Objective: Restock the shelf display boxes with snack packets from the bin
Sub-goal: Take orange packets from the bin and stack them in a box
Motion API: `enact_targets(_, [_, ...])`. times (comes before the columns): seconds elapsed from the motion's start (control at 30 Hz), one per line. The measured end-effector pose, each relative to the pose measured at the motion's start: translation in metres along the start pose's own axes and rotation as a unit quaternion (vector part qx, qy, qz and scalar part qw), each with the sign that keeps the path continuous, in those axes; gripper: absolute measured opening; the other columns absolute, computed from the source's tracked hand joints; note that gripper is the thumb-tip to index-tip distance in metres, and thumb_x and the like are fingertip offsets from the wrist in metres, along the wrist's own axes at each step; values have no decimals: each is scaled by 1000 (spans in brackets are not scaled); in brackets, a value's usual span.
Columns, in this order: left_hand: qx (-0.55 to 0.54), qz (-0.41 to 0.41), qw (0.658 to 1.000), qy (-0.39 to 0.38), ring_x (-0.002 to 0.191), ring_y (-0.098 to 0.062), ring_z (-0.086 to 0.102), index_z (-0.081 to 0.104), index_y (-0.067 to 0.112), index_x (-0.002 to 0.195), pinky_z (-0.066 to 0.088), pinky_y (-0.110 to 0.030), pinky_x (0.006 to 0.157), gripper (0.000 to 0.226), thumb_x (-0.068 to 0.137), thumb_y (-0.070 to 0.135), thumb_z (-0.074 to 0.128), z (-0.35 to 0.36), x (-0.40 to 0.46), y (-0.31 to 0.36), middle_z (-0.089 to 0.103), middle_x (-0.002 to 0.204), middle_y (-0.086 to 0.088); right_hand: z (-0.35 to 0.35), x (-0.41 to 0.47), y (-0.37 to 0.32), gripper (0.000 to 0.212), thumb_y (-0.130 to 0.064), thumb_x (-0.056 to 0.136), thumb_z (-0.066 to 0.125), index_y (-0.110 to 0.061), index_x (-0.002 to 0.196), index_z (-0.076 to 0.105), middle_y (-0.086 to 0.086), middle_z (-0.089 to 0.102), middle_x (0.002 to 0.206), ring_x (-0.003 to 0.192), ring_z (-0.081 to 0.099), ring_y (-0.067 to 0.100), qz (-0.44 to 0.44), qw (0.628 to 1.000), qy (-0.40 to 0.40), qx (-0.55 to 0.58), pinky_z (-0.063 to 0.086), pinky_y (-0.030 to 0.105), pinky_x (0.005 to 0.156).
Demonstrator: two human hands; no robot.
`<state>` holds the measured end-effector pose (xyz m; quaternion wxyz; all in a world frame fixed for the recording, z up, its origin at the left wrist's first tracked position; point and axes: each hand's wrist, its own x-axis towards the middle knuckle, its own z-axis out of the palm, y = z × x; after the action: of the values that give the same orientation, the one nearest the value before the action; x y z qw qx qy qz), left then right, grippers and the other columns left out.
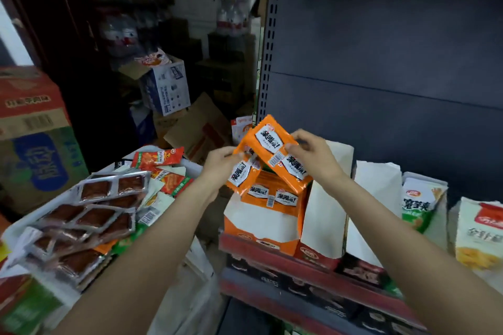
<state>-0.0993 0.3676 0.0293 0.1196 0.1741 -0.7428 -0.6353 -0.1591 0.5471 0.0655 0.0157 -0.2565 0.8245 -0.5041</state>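
My left hand [220, 163] and my right hand [313, 155] together hold orange snack packets [269, 147] above an orange display box [261, 223] on the shelf. The left fingers pinch the left edge of the lower packets; the right thumb and fingers pinch the right side of the top packet. More orange packets [272, 194] stand inside the box. A white bin [190, 166] at the left holds silver-edged brown packets [103, 198] and red packets [158, 158].
White-sided display boxes [326, 215] stand to the right on the red-edged shelf [299, 261], then a green-and-white packet [416, 204] and a yellow one [479, 234]. Cardboard cartons [32, 133] and a blue-and-white carton [168, 90] crowd the left and back. A dark shelf panel [381, 49] rises behind.
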Motion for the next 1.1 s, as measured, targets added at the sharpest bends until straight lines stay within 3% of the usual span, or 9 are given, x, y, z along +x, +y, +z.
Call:
enact_targets(0.03, [-16,0,1000,-19,69,-11,63,67,12,98,51,-17,59,14,95,18,54,0,-5,-1,67,79,0,0,-4,1,12,-24,94,54,-23,83,57,-4,68,94,82,68,13,-29,999,-19,-39,57,27,70])
enact_targets(0.1, [-49,-15,997,-50,77,-21,65,68,14,99,53,-25,69,24,97,28,49,-2,-13,-4,70,80,-3,0,-11,2,10,-28,92,58,-20,87,61,0,69,99,87,67,16,-82,988,-53,-121,56,37,77])
enact_targets(0.2, [-54,-20,993,-103,107,-36,60,67,17,102,44,-44,98,48,95,53,38,-4,-32,-7,67,112,-18,5,-28,5,20,-38,89,60,-23,101,63,1,66,109,95,62,20,-144,947,-61,-279,48,31,74])
enact_targets(0.27, [17,8,992,-123,104,-30,64,69,19,102,50,-40,94,55,89,63,39,-2,-48,-11,68,111,-17,9,-44,5,27,-41,86,62,-22,105,63,2,66,107,96,60,21,-183,922,-31,-341,43,29,71])
enact_targets(0.43, [186,180,955,-146,71,-2,63,67,0,103,48,-16,67,24,86,17,67,-5,-86,-14,67,87,-8,21,-81,-2,34,-42,83,67,-22,107,54,-1,58,108,97,57,16,-226,895,50,-382,41,25,67])
enact_targets(0.57, [232,228,938,-118,79,-3,63,64,13,108,50,-15,68,26,82,13,71,-15,-89,-6,66,93,3,16,-81,-10,68,-36,79,72,-26,138,38,0,38,137,127,35,19,-213,895,-50,-388,40,32,96])
enact_targets(0.73, [225,256,935,-104,76,-4,64,63,16,100,51,-20,69,19,82,16,71,-14,-69,-3,65,86,7,14,-61,-8,47,-33,82,69,-24,125,51,1,49,123,118,38,19,-209,863,8,-460,39,32,92])
enact_targets(0.93, [219,285,933,-12,77,-2,58,61,19,101,43,-15,64,22,82,21,71,-10,-40,-1,59,85,13,20,-41,8,22,-27,92,58,-17,112,57,5,65,111,99,63,22,-156,932,13,-327,54,35,81])
enact_targets(1.1, [277,274,921,16,96,-14,63,56,19,100,51,-22,74,17,86,16,66,-4,-18,-12,63,101,2,30,-33,29,24,-25,96,51,-10,112,61,9,64,113,100,64,24,-95,936,-6,-340,49,25,77])
